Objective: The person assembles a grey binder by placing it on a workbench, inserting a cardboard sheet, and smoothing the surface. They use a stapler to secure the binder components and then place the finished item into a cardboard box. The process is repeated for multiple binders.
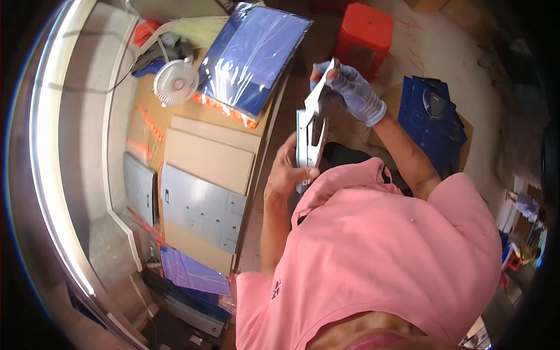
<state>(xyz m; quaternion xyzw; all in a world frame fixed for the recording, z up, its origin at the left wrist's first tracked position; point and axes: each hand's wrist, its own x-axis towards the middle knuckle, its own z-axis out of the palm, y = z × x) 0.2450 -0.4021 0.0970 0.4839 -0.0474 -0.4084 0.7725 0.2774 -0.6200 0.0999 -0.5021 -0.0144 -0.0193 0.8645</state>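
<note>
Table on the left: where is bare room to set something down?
A small patch of table lies between the white fan, orange strip and tan boards. Crowded: upper end, with blue wrapped pack; lower down, with grey panel.

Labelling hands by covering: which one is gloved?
The right hand, pinching the thin white strip, wears a pale glove; the left hand, on the white object, is bare.

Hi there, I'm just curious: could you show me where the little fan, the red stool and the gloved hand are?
Fan (pixel 175 83): head view, on its round front.
Red stool (pixel 368 26): head view, on its seat.
Gloved right hand (pixel 353 92): head view, on the middle of the glove.
</note>
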